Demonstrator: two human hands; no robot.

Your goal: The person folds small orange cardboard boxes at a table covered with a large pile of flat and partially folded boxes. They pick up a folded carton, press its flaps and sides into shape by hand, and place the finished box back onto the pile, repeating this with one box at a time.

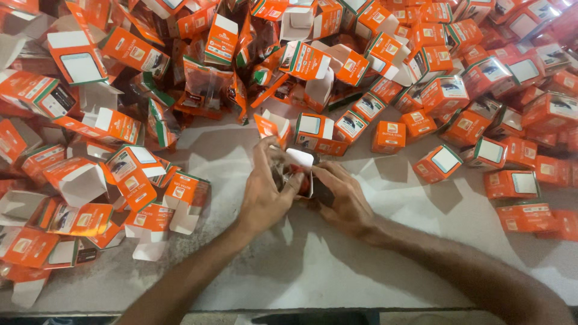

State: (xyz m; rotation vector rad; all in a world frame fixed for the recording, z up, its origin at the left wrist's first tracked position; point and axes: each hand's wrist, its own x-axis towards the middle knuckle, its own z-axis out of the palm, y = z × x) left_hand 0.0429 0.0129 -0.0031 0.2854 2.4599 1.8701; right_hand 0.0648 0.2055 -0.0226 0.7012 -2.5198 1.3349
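Both of my hands meet at the middle of a white table [337, 265]. My left hand [265, 195] and my right hand [343, 195] together hold one small orange carton [299, 171] with its white flap standing open. My left thumb presses at the carton's open end, where something dark and red shows inside. My right hand cups the carton's right side and hides most of it.
Several small orange and white cartons lie heaped across the far half of the table and down the left side [129, 174]; many are open and unfolded. Closed cartons [512, 183] sit in looser rows on the right. A dark foil packet [205, 84] lies in the heap.
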